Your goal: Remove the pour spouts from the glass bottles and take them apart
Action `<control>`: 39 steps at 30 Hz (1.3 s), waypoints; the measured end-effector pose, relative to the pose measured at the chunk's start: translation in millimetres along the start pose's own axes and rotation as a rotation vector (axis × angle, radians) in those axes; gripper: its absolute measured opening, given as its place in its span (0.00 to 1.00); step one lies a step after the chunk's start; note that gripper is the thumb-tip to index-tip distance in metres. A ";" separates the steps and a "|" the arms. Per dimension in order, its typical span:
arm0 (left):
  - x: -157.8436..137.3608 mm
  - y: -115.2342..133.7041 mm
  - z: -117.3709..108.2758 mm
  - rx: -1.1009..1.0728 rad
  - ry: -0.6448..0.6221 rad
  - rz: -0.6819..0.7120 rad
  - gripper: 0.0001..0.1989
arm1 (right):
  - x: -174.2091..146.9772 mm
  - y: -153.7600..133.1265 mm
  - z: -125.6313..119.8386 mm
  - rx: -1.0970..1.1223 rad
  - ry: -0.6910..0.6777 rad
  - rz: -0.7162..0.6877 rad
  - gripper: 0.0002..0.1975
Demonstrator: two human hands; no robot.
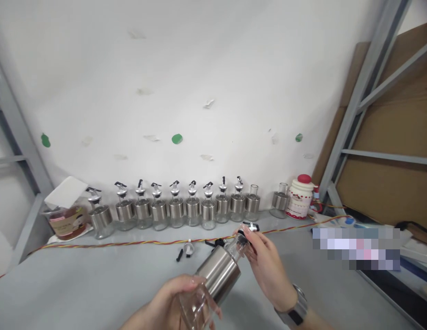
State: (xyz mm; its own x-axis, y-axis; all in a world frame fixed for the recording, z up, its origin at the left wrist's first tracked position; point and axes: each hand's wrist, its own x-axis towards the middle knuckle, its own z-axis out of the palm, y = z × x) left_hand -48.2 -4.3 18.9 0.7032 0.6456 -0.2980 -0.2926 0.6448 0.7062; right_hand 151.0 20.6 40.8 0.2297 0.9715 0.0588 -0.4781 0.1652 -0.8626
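A glass oil bottle (218,271) with a brushed-metal sleeve is held tilted above the grey table, its neck toward the upper right. My left hand (177,298) wraps round its clear glass base. At the neck, the fingers of my right hand (263,261) close on a pour spout (251,226) with a black lever, whose stopper sits at the bottle's mouth. How deep the stopper goes is hidden by my fingers. Just beyond the bottle lie a loose pour spout (188,248) and more black spout parts (215,243), partly covered by the bottle.
Along the wall stands a row of similar bottles (176,212), most with spouts; two at the right (252,204) have bare necks. A twisted red-yellow wire (130,243) crosses the grey table (79,284). A white canister (299,199) and a tub (67,222) flank the row.
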 end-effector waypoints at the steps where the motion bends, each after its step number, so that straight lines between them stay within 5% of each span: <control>1: -0.8 0.7 1.4 0.029 0.019 0.005 0.16 | 0.0 0.2 -0.2 -0.007 -0.002 -0.012 0.09; 7: 3.6 -1.7 2.8 0.269 0.114 0.078 0.18 | -0.1 1.2 -2.1 -0.094 0.026 -0.094 0.09; 17: 16.9 -16.8 -22.0 0.199 0.100 0.070 0.19 | 3.3 2.9 -6.9 -0.093 0.011 -0.055 0.09; 23: 15.3 -10.4 -13.9 0.206 0.094 0.071 0.15 | 4.8 4.2 -5.5 -0.100 0.033 -0.039 0.11; 30: 4.0 -3.7 1.2 0.131 -0.021 0.072 0.12 | 30.5 -17.1 -28.0 -0.159 0.222 -0.197 0.14; 35: 7.1 -9.0 7.2 0.020 -0.094 0.256 0.20 | 20.2 -0.6 -21.2 -0.385 -0.010 -0.110 0.08; 39: 9.2 -15.5 -1.0 -0.026 0.005 0.312 0.16 | -2.4 29.2 -11.3 -0.654 -0.417 0.060 0.09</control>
State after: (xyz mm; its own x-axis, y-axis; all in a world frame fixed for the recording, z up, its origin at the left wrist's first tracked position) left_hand -37.8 -7.9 4.6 0.5734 0.8160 -0.0730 -0.5101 0.4253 0.7477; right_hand 146.1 21.2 9.8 -0.1809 0.9806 0.0755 0.1472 0.1029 -0.9837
